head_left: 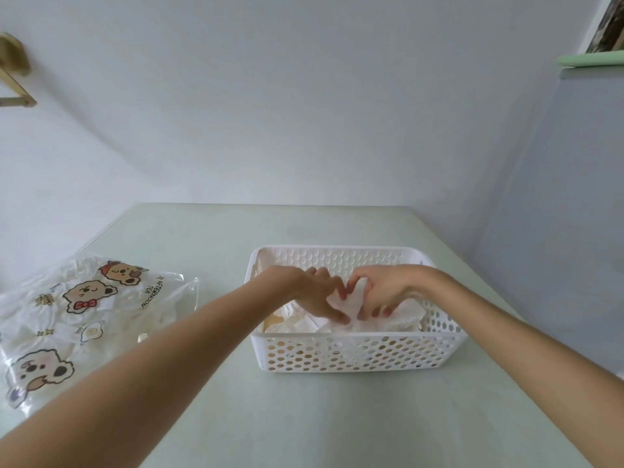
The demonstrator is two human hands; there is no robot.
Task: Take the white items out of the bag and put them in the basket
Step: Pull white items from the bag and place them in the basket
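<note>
Both our left hand (315, 292) and right hand (380, 292) pinch one white item (351, 300) inside the basket (354, 352); releasing unevenly, we judge, could let it drape over the rim.

we see a white basket (358, 352) near the middle of the table (209, 231); its walls carry a regular pattern of small oval holes. the table is a very pale green, plain, with no pattern. inside the basket lie white items (351, 298), and some cream colour shows under them. at the left edge of the table lies a clear bag (87, 319) printed with brown cartoon bears, one with a red bow, small yellow stars, a fried egg in white and yellow, and black letters "afternoon tea". white things show through the bag.
</note>
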